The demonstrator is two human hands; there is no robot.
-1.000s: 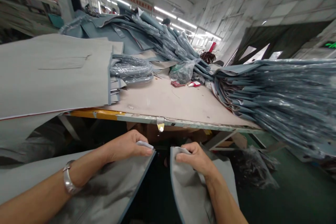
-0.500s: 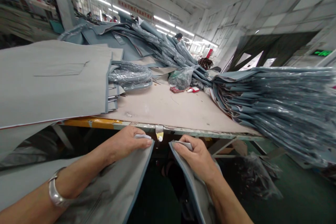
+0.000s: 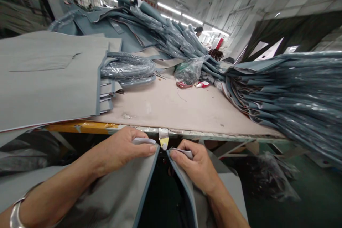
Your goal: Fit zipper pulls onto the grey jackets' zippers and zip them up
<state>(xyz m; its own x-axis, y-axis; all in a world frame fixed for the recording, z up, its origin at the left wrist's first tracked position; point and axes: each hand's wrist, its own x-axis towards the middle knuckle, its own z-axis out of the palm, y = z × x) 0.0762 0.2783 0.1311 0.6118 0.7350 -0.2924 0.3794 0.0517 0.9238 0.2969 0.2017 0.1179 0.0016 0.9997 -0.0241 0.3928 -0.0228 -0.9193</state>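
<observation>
While pinching grey fabric (image 3: 123,188) by blue-trimmed corners (image 3: 157,149) in left hand (image 3: 121,149) and right hand (image 3: 196,162), apparently lines up edges, likely needing level, matched grips next, near a yellow-tipped tab (image 3: 164,140) at the front of the desk (image 3: 157,105).

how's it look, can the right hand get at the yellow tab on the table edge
Probably yes: the yellow tab on the table edge appears near the right hand, with nothing seen between, though its fingers pinch grey fabric and may need freeing.
</observation>
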